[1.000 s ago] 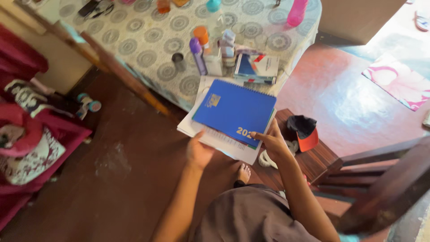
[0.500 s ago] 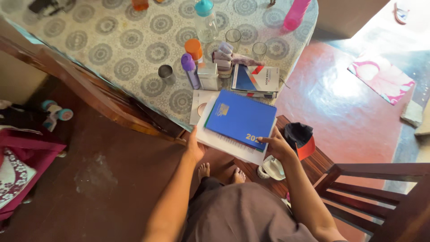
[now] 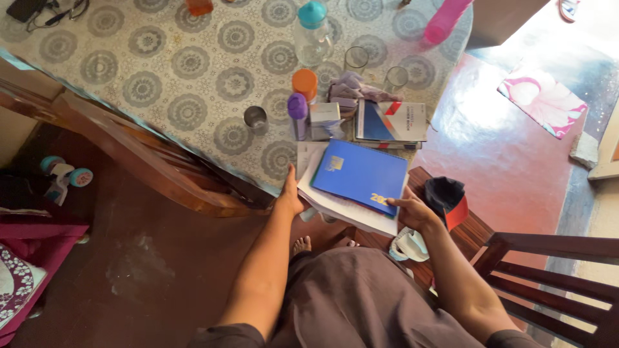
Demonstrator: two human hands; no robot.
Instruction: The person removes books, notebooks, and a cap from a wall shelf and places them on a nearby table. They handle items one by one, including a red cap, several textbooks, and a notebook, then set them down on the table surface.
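- Blue spiral-bound notebook point(image 3: 360, 175) lay on top of a stack of white papers point(image 3: 348, 209), the whole stack held at the near edge of the table point(image 3: 187, 77), part over the patterned tablecloth and part overhanging toward the person.
- Left hand point(image 3: 290, 196) gripped the stack's left edge, thumb on top, fingers presumably under the sheets; they were hidden, so the grip beneath could not be confirmed.
- Right hand point(image 3: 412, 211) pinched the stack's near right corner, thumb pressed on the notebook cover, fingers curled below.
- Key relation: the stack sat directly ahead of both hands, between them, its long axis running from upper left to lower right, tilted relative to the table edge. Left hand was nearer the table side; right hand held the corner that hung free over the wooden chair point(image 3: 548, 270) area.
- Just beyond the notebook's far edge: a thin book with a blue and white cover point(image 3: 390, 121), a small white box point(image 3: 324, 120), a purple-capped bottle point(image 3: 298, 115) and an orange-capped bottle point(image 3: 304, 84). These stood close to the stack, seemingly not touching it.
- A small steel cup point(image 3: 256, 119) stood to the left, well apart from the stack.
- A dark cap with an orange brim point(image 3: 448, 196) rested on the wooden seat just beside the right hand.
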